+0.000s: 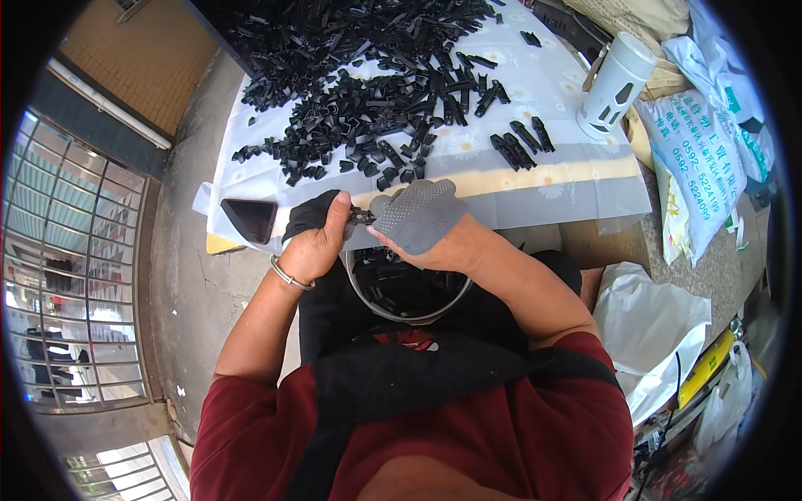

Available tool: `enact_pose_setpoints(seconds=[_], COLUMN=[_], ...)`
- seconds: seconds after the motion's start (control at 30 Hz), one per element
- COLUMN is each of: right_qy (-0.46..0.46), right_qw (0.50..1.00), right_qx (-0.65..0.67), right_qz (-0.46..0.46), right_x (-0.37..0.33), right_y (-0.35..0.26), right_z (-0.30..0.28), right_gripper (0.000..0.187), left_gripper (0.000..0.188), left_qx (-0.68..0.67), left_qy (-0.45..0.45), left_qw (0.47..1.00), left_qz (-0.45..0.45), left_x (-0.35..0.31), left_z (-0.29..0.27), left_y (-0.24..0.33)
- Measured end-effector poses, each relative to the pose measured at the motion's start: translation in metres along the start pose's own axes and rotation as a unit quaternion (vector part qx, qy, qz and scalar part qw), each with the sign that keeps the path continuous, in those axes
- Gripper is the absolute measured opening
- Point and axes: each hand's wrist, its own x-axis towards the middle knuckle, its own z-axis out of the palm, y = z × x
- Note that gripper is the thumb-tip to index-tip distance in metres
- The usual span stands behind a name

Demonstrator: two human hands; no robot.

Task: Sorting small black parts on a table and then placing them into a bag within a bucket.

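At the table's near edge my two hands meet around a small black plastic part (361,216). My left hand (319,227), partly covered in black glove fabric with the thumb bare, pinches one end of it. The other end is gripped by my right hand (424,219), which wears a grey dotted glove; its fingertips are mostly hidden. Directly below, a round white-rimmed bucket (376,312) in my lap holds many black plastic parts. Just beyond my hands, small black plastic pieces (334,125) lie heaped on the table.
A larger heap of black pieces (334,42) covers the far table. Several long black parts (520,144) lie apart on the right of the flowered tablecloth (576,179). A dark phone (249,220) rests at left, a white bottle (620,83) at right. Printed sacks (693,163) crowd the right side.
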Motion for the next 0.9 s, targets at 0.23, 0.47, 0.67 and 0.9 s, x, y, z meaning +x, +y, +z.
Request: enact_pose_setpoints(seconds=[0.23,0.47,0.67,0.9], right_qy=[0.022,-0.009,0.001,0.005], right_qw=[1.000,1.000,0.902,0.867], right_qx=[0.009,0.006,-0.289,-0.370], right_qz=[0.007,0.014,0.321,0.333], right_x=[-0.001,-0.001,-0.014,-0.007], right_y=[-0.011,0.002,0.094,0.098], right_z=[0.007,0.008,-0.049,-0.054], right_gripper=[0.014,0.018,0.021,0.014], left_gripper=[0.034,0.037,0.041,0.026], left_qx=[0.044,0.031,0.297,0.347], left_qy=[0.056,-0.031,0.146,0.099], left_qw=[0.993,0.997,0.944,0.927], left_qz=[0.095,0.060,0.015,0.098], left_x=[-0.006,-0.001,0.028,0.041], left_z=[0.017,0.005,-0.008,0.002], left_y=[0.001,0.008,-0.058,-0.074])
